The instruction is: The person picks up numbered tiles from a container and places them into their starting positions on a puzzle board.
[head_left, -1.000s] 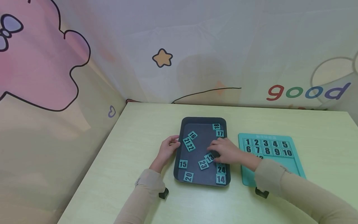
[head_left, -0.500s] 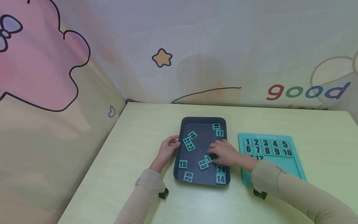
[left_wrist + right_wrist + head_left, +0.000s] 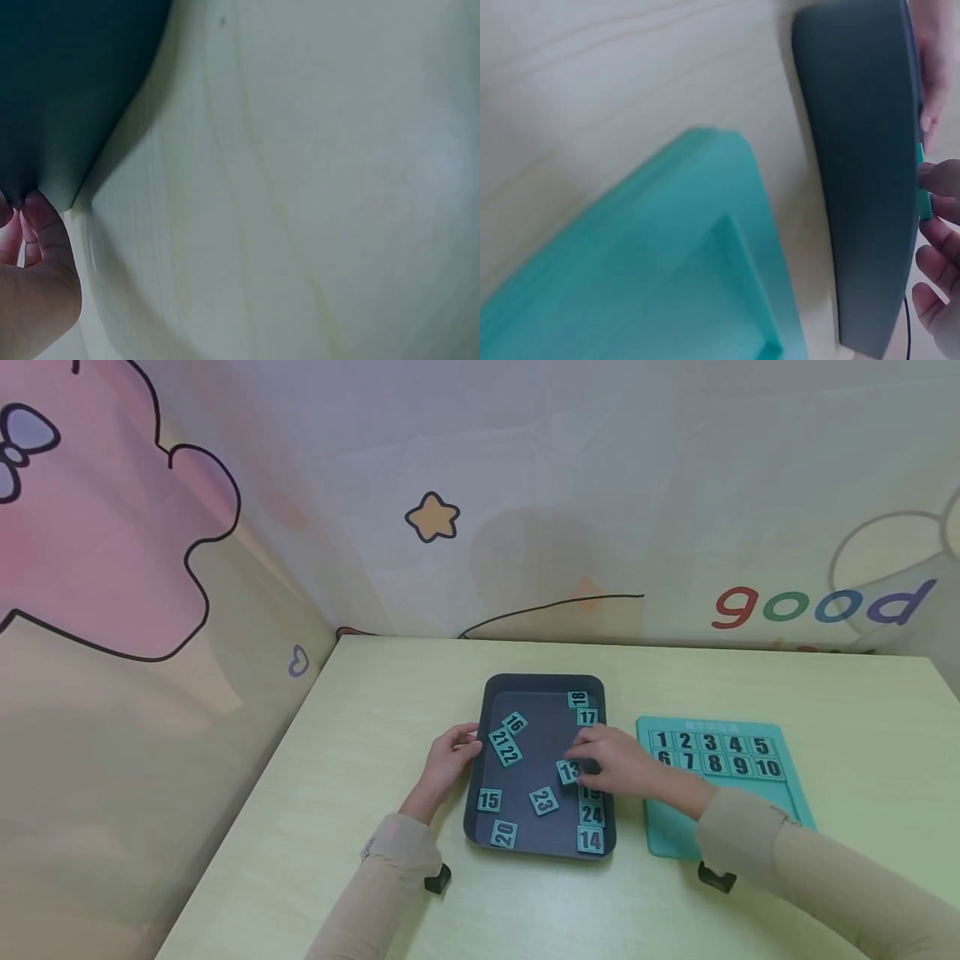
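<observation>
In the head view, the right hand [image 3: 615,762] pinches the number tile 13 [image 3: 567,771] over the right half of the dark tray [image 3: 525,778]. The left hand [image 3: 448,760] holds this tray by its left rim. The turquoise number board [image 3: 761,795] lies on the worktop [image 3: 375,693], just beside the tray. In the left wrist view, the left hand pinches the tray's edge. In the right wrist view, the right hand squeezes the tile, its thin edge visible, near the tray's rim.
</observation>
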Motion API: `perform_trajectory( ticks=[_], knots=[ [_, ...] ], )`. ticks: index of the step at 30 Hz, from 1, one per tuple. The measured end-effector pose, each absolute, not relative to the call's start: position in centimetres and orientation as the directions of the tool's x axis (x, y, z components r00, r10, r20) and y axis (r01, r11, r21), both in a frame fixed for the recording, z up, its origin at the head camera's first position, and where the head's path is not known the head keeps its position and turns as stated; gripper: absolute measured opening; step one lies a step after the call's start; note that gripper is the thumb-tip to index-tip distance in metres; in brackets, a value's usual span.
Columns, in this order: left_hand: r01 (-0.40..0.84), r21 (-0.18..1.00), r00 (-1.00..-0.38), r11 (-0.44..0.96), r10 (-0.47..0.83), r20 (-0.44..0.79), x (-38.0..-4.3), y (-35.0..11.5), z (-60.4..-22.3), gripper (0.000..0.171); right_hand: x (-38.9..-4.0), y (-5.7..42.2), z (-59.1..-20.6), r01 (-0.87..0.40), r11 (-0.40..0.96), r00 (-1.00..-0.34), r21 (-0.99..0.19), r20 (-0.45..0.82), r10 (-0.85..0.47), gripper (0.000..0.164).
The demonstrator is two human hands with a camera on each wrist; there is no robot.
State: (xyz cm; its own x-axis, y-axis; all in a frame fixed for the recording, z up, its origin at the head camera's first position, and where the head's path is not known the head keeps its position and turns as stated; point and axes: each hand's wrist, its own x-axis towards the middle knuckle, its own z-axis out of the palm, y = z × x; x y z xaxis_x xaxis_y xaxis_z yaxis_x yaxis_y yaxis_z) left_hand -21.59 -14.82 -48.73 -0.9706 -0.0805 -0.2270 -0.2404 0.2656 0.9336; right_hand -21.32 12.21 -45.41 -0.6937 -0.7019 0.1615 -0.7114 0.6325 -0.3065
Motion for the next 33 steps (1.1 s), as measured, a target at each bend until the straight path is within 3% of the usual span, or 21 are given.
perform_trajectory(
  ticks=[5,11,19,33],
  knots=[
    [-0.209,0.938,-0.978,0.276,-0.077,-0.195,-21.5,-14.8,-49.0,0.031,-21.2,14.0,-44.2,-0.659,0.66,-0.738,-0.36,0.141,-0.66,0.029],
    [-0.264,0.925,-0.964,0.272,-0.1,-0.246,-21.9,-14.7,-48.9,0.033,-21.3,16.2,-43.2,-0.573,0.72,-0.805,-0.392,0.108,-0.583,0.031],
    [-0.296,0.922,-0.955,0.252,-0.097,-0.28,-21.9,-14.7,-48.8,0.035,-21.1,19.3,-42.3,-0.541,0.729,-0.829,-0.42,0.119,-0.546,0.034],
    [-0.256,0.925,-0.966,0.282,-0.107,-0.235,-21.8,-14.5,-48.9,0.033,-19.5,24.9,-43.3,-0.478,0.764,-0.871,-0.433,0.118,-0.477,0.031]
  ],
)
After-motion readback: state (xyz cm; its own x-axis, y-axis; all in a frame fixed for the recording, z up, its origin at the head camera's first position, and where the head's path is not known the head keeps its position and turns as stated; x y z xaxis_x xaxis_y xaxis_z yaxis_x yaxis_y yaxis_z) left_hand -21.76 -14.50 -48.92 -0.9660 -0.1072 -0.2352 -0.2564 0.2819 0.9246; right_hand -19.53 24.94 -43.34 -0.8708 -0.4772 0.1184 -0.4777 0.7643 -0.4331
